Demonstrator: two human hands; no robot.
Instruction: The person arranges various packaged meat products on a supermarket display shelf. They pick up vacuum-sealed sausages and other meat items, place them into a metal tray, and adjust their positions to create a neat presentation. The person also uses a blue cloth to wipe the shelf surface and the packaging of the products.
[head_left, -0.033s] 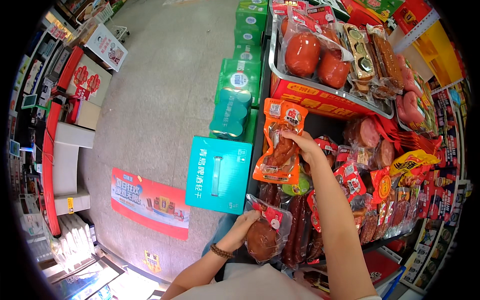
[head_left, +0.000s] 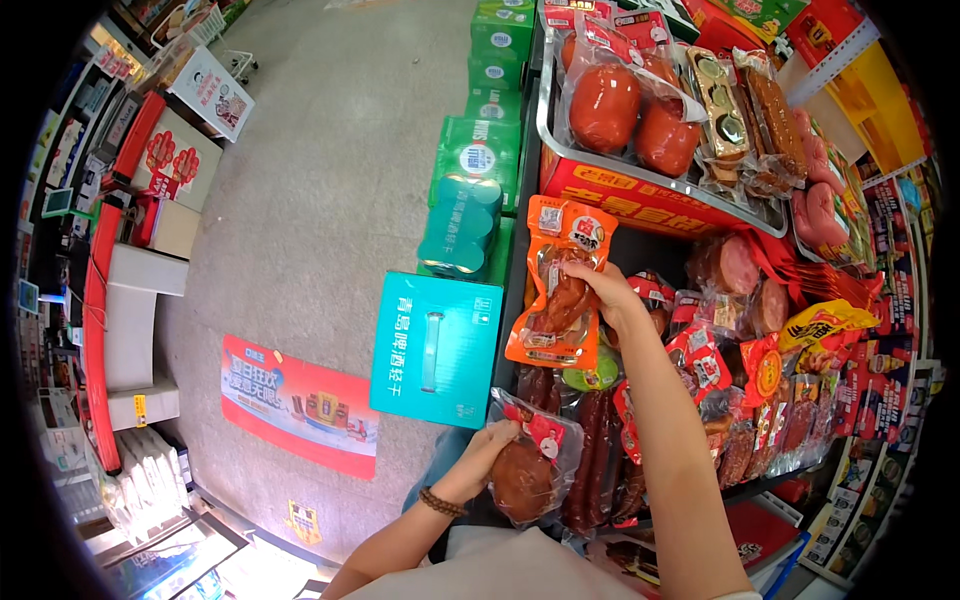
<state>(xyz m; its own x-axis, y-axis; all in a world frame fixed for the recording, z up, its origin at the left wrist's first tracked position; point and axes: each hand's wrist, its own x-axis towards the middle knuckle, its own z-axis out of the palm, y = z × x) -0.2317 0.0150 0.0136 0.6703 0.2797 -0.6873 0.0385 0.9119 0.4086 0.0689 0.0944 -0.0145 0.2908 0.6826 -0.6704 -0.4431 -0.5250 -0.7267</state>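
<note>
My right hand (head_left: 607, 290) grips the right edge of an orange vacuum pack of braised meat (head_left: 563, 322); its thumb lies on the clear window and the other fingers are hidden. The pack is at the near left of the display case. Closer to me, my left hand (head_left: 484, 460) pinches the upper left corner of a clear vacuum pack (head_left: 523, 487) with a round brown piece of meat and a red label. Dark red sausages (head_left: 593, 450) in clear wrap lie just right of that pack. A green package (head_left: 592, 374) shows below the orange one.
Behind is a metal tray (head_left: 545, 115) of large red sausages (head_left: 604, 105). Several wrapped meats (head_left: 740, 385) fill the case at right. Along its left side stand a teal carton (head_left: 432, 350), teal cans (head_left: 462, 228) and green cartons (head_left: 478, 160). A red floor sticker (head_left: 300, 405) lies left.
</note>
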